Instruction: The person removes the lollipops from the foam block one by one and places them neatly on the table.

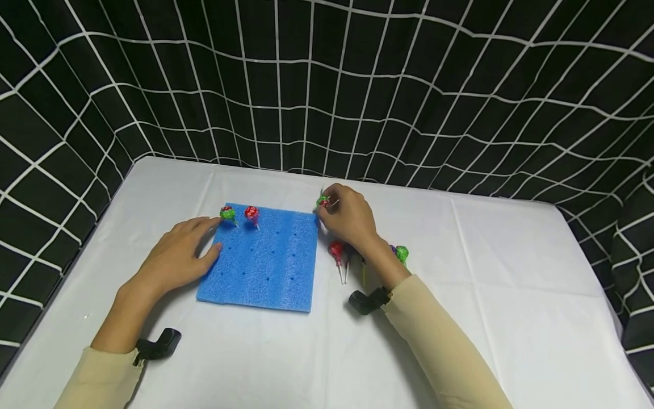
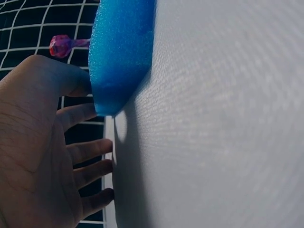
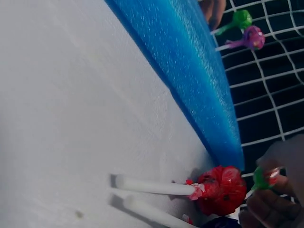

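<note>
A blue foam pad (image 1: 265, 258) with rows of small holes lies on the white table (image 1: 511, 284). Two lollipops stand in its far-left holes, one green (image 1: 227, 214) and one red (image 1: 251, 213). My left hand (image 1: 179, 255) rests flat with straight fingers on the pad's left edge (image 2: 118, 61), thumb on the foam. My right hand (image 1: 347, 216) pinches a green-and-red lollipop (image 1: 323, 201) just past the pad's far right corner; the same lollipop (image 3: 266, 176) shows between the fingertips in the right wrist view. Loose lollipops lie under the right wrist, among them a red one (image 1: 335, 251) and a green one (image 1: 402, 253).
A black cloth with a white grid (image 1: 327, 85) walls in the table at the back and both sides. The red loose lollipop (image 3: 216, 187) lies beside the foam edge (image 3: 199, 80), its white stick flat on the tablecloth.
</note>
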`<state>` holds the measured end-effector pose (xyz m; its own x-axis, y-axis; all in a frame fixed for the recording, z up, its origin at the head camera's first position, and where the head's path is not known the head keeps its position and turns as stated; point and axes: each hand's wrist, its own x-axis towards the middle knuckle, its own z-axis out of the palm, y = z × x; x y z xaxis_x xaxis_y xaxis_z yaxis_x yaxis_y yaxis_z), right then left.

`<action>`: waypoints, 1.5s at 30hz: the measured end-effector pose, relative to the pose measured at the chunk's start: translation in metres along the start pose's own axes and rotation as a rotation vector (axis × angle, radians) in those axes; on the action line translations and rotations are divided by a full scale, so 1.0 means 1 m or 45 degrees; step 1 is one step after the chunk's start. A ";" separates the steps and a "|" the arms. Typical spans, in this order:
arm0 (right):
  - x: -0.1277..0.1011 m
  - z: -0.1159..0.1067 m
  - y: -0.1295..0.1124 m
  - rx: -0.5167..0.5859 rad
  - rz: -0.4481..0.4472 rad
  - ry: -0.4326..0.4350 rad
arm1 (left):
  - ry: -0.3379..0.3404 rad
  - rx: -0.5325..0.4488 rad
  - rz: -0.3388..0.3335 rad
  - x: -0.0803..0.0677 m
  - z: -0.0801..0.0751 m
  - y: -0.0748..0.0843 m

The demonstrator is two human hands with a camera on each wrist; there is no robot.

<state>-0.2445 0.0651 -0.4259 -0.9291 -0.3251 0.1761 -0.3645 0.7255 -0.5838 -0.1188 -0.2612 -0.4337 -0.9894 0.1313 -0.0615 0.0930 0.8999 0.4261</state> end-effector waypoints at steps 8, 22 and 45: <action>-0.015 -0.005 -0.012 0.080 -0.101 0.080 | 0.012 0.007 0.004 0.000 0.000 0.002; -0.034 -0.010 -0.041 0.172 -0.218 0.004 | 0.017 0.007 0.012 0.000 0.001 0.001; -0.038 0.010 -0.039 0.320 -0.309 0.036 | 0.017 0.006 0.008 0.000 0.002 0.002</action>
<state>-0.1940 0.0427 -0.4179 -0.8202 -0.4499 0.3535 -0.5513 0.4563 -0.6984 -0.1187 -0.2585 -0.4350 -0.9902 0.1313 -0.0468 0.0995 0.9010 0.4222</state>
